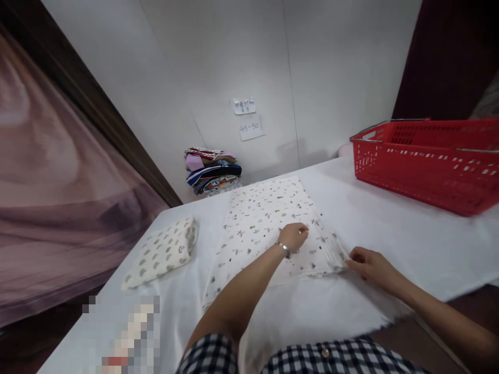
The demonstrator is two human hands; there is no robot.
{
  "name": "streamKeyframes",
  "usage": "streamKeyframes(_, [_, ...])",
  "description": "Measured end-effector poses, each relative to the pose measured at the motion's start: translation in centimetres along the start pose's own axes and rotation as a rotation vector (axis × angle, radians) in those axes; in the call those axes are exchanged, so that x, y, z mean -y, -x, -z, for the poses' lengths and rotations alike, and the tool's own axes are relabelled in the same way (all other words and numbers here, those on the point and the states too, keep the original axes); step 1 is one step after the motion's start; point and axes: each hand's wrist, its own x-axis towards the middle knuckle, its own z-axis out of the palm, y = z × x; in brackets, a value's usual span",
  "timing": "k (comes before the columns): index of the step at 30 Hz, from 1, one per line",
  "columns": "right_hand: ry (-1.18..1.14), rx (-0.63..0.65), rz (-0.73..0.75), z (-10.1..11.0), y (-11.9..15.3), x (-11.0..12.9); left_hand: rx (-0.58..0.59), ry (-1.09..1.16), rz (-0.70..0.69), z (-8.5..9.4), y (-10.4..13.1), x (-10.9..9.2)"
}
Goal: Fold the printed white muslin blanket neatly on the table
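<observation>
Spread across the middle of a white-covered worktop (374,223), in front of the person's checked shirt (307,358): a printed white cloth (265,208), with a folded cloth (161,252) to its left and a red basket (424,171) beyond it to the right. Taken at the near right corner, close to the bunched layers of the side edge, by the right hand (372,270), with fingers (355,262) closed together on the fabric. Crossing in over the printed surface, the left hand (293,236), with fingers loosely curled; impossible to tell from this angle whether pinching a fold or merely resting on top. Looks thin, soft and light, likely to drape and crease at a touch, with little stiffness to hold an edge straight and no obvious risk of breakage. Probably apt to slide a little on the smooth covering, and to slip layer over layer. Best held at corners or doubled edges, with all layers caught in one pinch and a flat palm on the middle for steadiness.
</observation>
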Motion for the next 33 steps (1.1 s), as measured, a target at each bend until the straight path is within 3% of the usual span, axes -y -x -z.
streamKeyframes(3, [0.295, -0.110, 0.099, -0.7, 0.7, 0.9, 0.045, 0.007, 0.090, -1.8, -5.1, -2.6])
streamKeyframes(6, [0.479, -0.173, 0.173, -1.5, 1.2, 1.3, 0.046, -0.028, 0.190, -2.8, -8.6, -3.9])
streamKeyframes(14, [0.620, -0.201, 0.364, -2.5, 1.3, 0.8, -0.009, -0.068, 0.343, -4.3, -12.0, -4.1])
streamKeyframes(17, [0.564, -0.160, 0.335, -2.0, 1.3, 0.9, -0.017, -0.066, 0.347, -4.7, -12.7, -3.8])
streamKeyframes(20, [0.434, -0.079, 0.214, -1.4, 1.3, 0.8, -0.038, -0.074, 0.331, -4.8, -13.2, -3.2])
streamKeyframes(26, [-0.021, 0.024, 0.060, -0.9, 1.0, -0.7, -0.092, -0.112, 0.227, -4.7, -13.6, -2.7])
streamKeyframes(33, [-0.194, 0.049, 0.008, -1.1, 1.1, -1.7, 0.032, -0.276, 0.081, -4.2, -14.9, -4.1])
